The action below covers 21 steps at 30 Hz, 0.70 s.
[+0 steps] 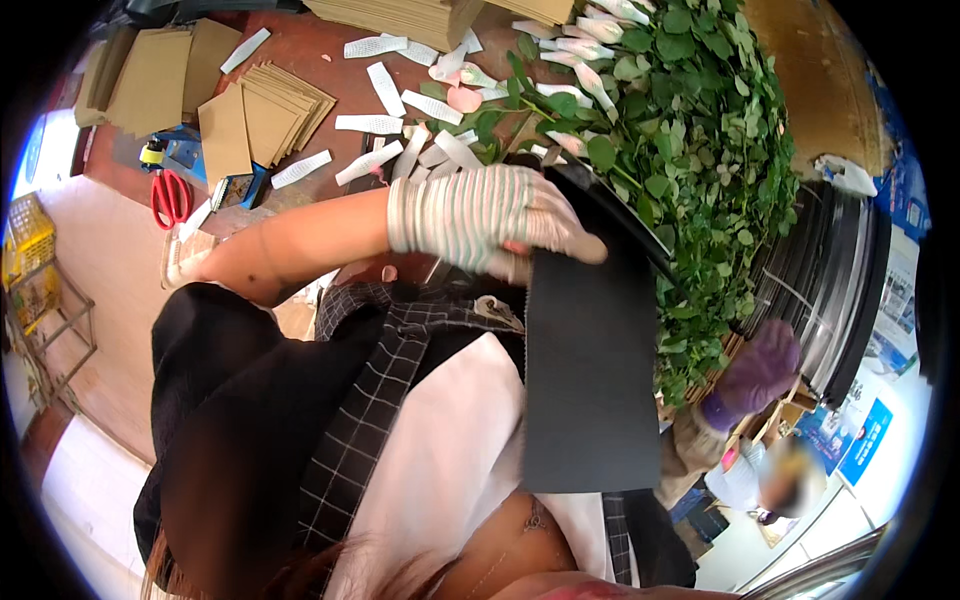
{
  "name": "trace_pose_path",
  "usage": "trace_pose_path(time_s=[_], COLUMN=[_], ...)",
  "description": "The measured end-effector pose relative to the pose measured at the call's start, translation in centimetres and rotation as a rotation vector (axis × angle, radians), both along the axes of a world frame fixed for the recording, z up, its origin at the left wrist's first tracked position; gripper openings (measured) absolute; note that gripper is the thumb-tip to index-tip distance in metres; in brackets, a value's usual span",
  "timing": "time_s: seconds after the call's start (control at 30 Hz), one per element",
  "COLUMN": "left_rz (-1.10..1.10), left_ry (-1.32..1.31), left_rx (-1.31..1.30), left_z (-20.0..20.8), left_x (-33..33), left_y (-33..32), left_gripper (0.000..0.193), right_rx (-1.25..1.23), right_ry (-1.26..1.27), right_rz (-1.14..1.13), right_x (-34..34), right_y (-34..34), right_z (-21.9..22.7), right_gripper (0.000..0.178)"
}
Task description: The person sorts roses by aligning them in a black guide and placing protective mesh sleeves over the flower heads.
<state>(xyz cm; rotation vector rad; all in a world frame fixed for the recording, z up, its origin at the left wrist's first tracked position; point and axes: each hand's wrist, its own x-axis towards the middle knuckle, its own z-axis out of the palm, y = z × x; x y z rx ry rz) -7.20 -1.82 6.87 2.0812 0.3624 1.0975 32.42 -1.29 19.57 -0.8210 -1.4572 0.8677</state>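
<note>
My left hand [500, 220], in a white-and-green striped glove, is closed on the top edge of a black sheet [592, 380] with a finely toothed left edge. The sheet hangs in front of my body. Behind these fingers another dark, stiff piece [610, 215] slants toward the leaves. My right hand [755, 372] wears a purple glove and reaches out at the right, near a stack of long black sheets [825, 290]. Its fingers are blurred. Leafy rose stems [700, 150] lie in a heap beyond the sheet, their pale blooms [590, 50] wrapped in white mesh sleeves.
Loose white mesh sleeves [370, 123] are scattered on the reddish table [300, 45]. Brown cardboard pieces [265, 120] lie fanned at the left, near red-handled scissors [171, 198]. A metal rack with a yellow crate [30, 245] stands far left. Another person [775, 480] is at the lower right.
</note>
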Motion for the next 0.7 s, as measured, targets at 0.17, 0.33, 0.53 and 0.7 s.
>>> trace_pose_path(time_s=[0.17, 0.33, 0.53, 0.7], left_rz=[-0.015, 0.315, 1.466, 1.540], left_ry=[0.594, 0.619, 0.638, 1.257], left_rx=[0.310, 0.133, -0.333, -0.852], left_z=[-7.3, -7.3, -7.0, -4.0], left_x=[0.1, -2.7, -12.8, -16.3], left_y=[0.4, -4.6, -8.8, -6.1], left_gripper=[0.061, 0.044, 0.060, 0.083], right_rx=[-0.690, 0.234, 0.238, 0.043], right_ry=[-0.562, -1.391, -1.391, -1.499], right_rz=[0.865, 0.600, 0.589, 0.570], right_x=[-13.3, -15.4, -14.8, -15.0], right_y=[0.9, -1.1, -1.6, -1.1], right_z=[-6.2, -16.3, -17.7, -13.9], right_gripper=[0.058, 0.064, 0.065, 0.065])
